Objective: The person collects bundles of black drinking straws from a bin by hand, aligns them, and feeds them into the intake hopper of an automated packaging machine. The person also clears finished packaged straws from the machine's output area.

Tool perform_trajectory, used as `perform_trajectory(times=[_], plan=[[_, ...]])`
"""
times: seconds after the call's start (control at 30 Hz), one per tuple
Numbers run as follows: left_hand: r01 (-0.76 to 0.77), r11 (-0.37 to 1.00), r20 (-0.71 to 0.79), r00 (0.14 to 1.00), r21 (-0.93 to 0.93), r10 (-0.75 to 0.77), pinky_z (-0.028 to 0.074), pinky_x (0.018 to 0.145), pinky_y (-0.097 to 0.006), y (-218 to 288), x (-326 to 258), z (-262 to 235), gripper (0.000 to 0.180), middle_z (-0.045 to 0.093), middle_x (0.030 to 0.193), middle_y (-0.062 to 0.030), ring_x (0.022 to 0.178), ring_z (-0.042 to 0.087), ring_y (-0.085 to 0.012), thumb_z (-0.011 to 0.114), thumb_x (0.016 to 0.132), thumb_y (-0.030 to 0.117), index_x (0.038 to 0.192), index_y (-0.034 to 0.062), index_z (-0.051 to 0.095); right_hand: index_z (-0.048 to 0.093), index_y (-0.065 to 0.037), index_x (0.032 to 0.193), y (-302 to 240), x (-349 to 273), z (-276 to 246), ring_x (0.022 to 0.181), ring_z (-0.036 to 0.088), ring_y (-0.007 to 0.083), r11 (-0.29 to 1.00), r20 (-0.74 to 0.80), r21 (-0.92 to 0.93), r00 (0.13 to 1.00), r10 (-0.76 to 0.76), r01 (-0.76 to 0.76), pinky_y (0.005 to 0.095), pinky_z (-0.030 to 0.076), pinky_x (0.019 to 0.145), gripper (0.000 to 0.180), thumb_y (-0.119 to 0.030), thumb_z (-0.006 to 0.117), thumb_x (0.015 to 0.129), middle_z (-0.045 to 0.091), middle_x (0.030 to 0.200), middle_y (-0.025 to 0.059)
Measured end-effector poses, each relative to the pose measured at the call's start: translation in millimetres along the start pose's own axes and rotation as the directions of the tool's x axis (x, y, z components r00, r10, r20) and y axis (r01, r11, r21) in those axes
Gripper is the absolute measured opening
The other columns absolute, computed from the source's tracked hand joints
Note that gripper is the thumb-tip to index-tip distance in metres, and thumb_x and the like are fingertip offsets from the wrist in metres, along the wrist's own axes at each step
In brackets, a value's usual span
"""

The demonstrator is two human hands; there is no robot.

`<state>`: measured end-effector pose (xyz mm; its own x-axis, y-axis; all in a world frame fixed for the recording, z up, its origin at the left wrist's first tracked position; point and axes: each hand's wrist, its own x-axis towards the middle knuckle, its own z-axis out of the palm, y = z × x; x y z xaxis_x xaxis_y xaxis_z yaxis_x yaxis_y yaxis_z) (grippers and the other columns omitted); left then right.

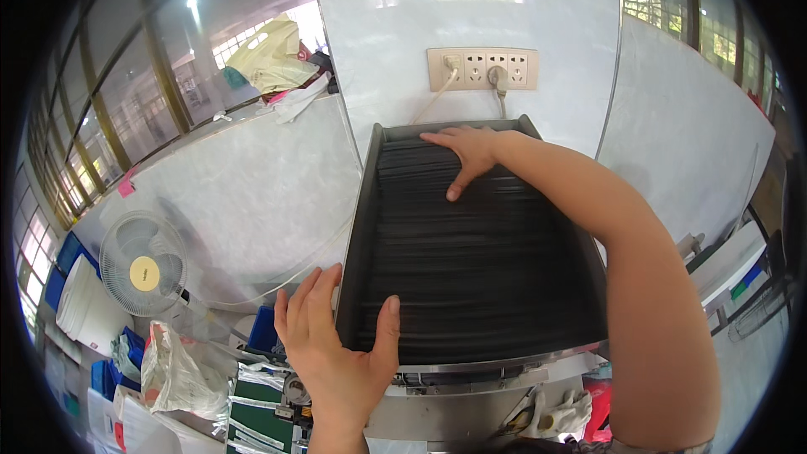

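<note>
A deep dark tray (364,227) stands in front of me, filled with long, thin black strips (479,261) lying crosswise in a dense layer. My right hand (471,154) reaches over to the far end, its fingers stretched out along the farthest strips and its thumb spread toward me. At the near left corner, my left hand (340,349) is open, with fingers up beside the tray's left wall and the thumb over its near edge. Neither hand grips anything that I can see. The exact kind of the strips cannot be made out.
A wall socket panel (483,69) with two plugs sits behind the tray. To the left stand a fan (145,265), a white bucket (84,307) and a plastic bag (181,374). White gloves (559,414) lie below the tray at right. Bags (269,55) rest on the ledge.
</note>
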<state>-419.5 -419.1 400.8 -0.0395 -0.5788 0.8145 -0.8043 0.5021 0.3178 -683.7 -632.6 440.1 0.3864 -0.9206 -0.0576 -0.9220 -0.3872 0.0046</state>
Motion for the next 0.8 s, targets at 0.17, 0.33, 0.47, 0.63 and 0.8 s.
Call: perform_trajectory(times=[0.17, 0.33, 0.47, 0.63, 0.8], plan=[[0.022, 1.0, -0.018, 1.0, 0.001, -0.022, 0.029, 0.094, -0.048, -1, 1, 1, 0.034, 0.061, 0.091, -0.0119, 0.087, 0.057, -0.0314, 0.066, 0.073, 0.017, 0.101, 0.0022, 0.055, 0.008, -0.015, 0.139, -14, -6, 19, 0.132, 0.008, 0.031, 0.999, -0.008, 0.005, 0.999, 0.047, -0.047, 0.0585, 0.012, 0.1, 0.116, -0.069, 0.064, 0.053, 0.012, 0.143, 0.0127], [0.045, 0.999, -0.029, 0.999, -0.017, -0.046, 0.031, 0.094, -0.046, -1, -1, 3, 0.026, 0.062, 0.09, -0.0121, 0.086, 0.056, -0.0311, 0.062, 0.076, 0.016, 0.098, 0.0023, 0.056, 0.003, -0.016, 0.14, -23, -20, 25, 0.133, -0.002, 0.031, 0.997, 0.05, 0.024, 0.996, 0.072, -0.073, 0.0576, 0.004, 0.102, 0.118, -0.079, 0.054, 0.054, 0.002, 0.145, 0.012], [0.041, 0.999, -0.057, 0.998, 0.011, -0.041, 0.037, 0.087, -0.043, -1, -1, 3, 0.022, 0.062, 0.089, -0.0131, 0.084, 0.056, -0.0307, 0.059, 0.078, 0.014, 0.095, 0.0012, 0.057, 0.001, -0.014, 0.14, -32, -37, 25, 0.133, -0.005, 0.0308, 0.999, 0.133, 0.05, 0.991, 0.013, -0.02, 0.0578, 0.002, 0.102, 0.115, -0.083, 0.043, 0.057, -0.002, 0.145, 0.0134], [0.056, 0.998, -0.064, 0.996, -0.033, -0.058, 0.043, 0.072, -0.037, -4, 1, 2, 0.017, 0.062, 0.085, -0.0151, 0.081, 0.057, -0.031, 0.056, 0.079, 0.011, 0.09, -0.0011, 0.059, 0.005, -0.014, 0.14, -48, -43, 24, 0.133, -0.004, 0.0318, 0.995, 0.124, 0.054, 0.989, 0.082, -0.089, 0.0588, 0.003, 0.102, 0.106, -0.08, 0.039, 0.064, -0.001, 0.144, 0.0149], [0.108, 0.993, 0.01, 0.994, -0.046, -0.107, 0.032, 0.092, -0.049, -3, 1, 2, 0.018, 0.059, 0.089, -0.0118, 0.086, 0.056, -0.0301, 0.056, 0.08, 0.013, 0.095, 0.0024, 0.054, 0.042, -0.021, 0.127, -69, -43, 14, 0.127, 0.024, 0.0293, 0.945, -0.416, -0.018, 0.857, -0.305, 0.328, 0.0517, 0.023, 0.099, 0.051, -0.039, 0.056, 0.081, 0.033, 0.134, 0.0099]])
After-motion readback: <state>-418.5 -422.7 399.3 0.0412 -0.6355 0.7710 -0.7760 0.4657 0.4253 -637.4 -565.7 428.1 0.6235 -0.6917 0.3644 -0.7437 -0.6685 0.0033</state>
